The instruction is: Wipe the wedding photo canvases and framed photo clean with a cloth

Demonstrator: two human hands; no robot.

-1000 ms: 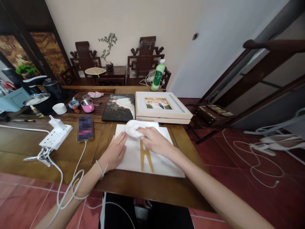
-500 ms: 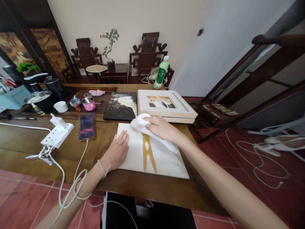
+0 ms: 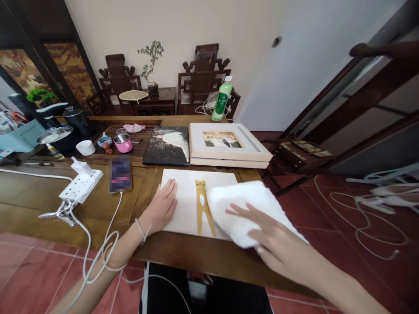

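Right of my flat left hand (image 3: 163, 207), rumpled fluffy white cloth (image 3: 242, 192) lies under my splayed right hand (image 3: 278, 242), whose grip I can't tell.

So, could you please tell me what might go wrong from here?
The white cloth under the right hand appears to overhang the table's right edge, so it might slip off. If the left hand shifts, the white cable looping across its forearm could snag. The green bottle stands near the far edge; a bump might topple it.
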